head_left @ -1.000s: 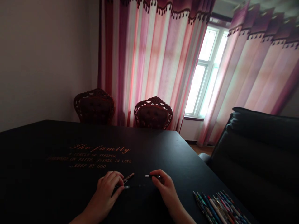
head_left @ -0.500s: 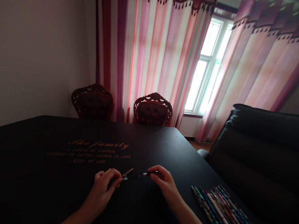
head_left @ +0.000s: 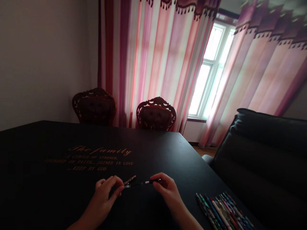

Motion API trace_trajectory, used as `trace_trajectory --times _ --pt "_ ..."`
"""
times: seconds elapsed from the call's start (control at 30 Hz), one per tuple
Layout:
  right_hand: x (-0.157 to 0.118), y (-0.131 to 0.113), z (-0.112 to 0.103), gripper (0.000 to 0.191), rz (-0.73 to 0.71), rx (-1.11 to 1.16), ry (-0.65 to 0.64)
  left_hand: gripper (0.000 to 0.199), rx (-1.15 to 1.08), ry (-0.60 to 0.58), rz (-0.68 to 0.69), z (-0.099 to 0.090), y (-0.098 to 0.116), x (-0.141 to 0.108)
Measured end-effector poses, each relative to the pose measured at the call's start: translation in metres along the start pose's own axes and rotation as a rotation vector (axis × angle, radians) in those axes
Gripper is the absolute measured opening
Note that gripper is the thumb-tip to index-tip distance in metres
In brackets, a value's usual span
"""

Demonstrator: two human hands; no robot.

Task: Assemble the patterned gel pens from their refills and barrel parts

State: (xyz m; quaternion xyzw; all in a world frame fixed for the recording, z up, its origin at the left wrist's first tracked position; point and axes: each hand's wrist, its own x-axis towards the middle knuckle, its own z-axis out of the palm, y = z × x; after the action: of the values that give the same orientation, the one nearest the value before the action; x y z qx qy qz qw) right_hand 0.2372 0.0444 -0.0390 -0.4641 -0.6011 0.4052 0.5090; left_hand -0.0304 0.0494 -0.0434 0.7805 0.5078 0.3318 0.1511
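Above the black table, my left hand (head_left: 105, 195) pinches the left end of a thin, clear and dark pen refill (head_left: 135, 184). My right hand (head_left: 168, 190) is closed on a short dark pen part (head_left: 153, 181) with a silvery tip pointing left. That tip meets, or nearly meets, the right end of the refill; the exact contact is too small to tell. Just behind my left fingertips is a patterned pen piece (head_left: 130, 180), slanting up to the right; its lower end is hidden by the fingers.
Several colourful pens (head_left: 224, 212) lie side by side at the table's lower right. The black table (head_left: 59, 191) bears gold lettering. Two carved chairs (head_left: 156, 115) stand beyond its far edge, and a dark padded seat (head_left: 268, 153) is on the right.
The gap between the refill and the silvery tip has closed or nearly closed, as my right hand's pen part came left. The whole view has shifted slightly.
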Motion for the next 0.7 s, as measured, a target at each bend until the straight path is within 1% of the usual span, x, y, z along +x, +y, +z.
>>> trace_trajectory --times 0.2,0.37,0.47,0.5,0.53,0.6,0.63,0.7 --pt "-0.004 -0.002 0.007 0.021 -0.046 -0.169 -0.067 0.014 0.019 -0.057 0.096 -0.005 0.007 0.001" --pt "-0.008 -0.004 0.017 0.02 -0.034 -0.198 -0.092 0.011 0.015 -0.102 0.157 -0.007 0.01 -0.002" --pt "-0.008 0.001 0.018 0.023 0.012 -0.132 -0.109 0.012 0.005 -0.12 0.165 -0.008 0.009 -0.005" --pt "-0.007 0.003 0.018 0.024 0.034 -0.082 -0.113 0.016 0.001 -0.12 0.157 -0.007 0.008 -0.006" --pt "-0.006 0.005 0.017 0.026 0.054 -0.022 -0.114 0.024 -0.001 -0.112 0.147 -0.007 0.007 -0.006" --pt "-0.005 0.006 0.015 0.028 0.082 0.097 -0.113 0.037 0.015 -0.071 0.121 -0.004 0.004 -0.006" --pt "-0.005 0.006 0.014 0.029 0.088 0.143 -0.102 0.038 0.039 -0.041 0.104 -0.002 0.003 -0.005" --pt "-0.005 0.003 0.012 0.03 0.098 0.206 -0.065 0.034 0.109 0.018 0.047 0.001 0.0 -0.003"
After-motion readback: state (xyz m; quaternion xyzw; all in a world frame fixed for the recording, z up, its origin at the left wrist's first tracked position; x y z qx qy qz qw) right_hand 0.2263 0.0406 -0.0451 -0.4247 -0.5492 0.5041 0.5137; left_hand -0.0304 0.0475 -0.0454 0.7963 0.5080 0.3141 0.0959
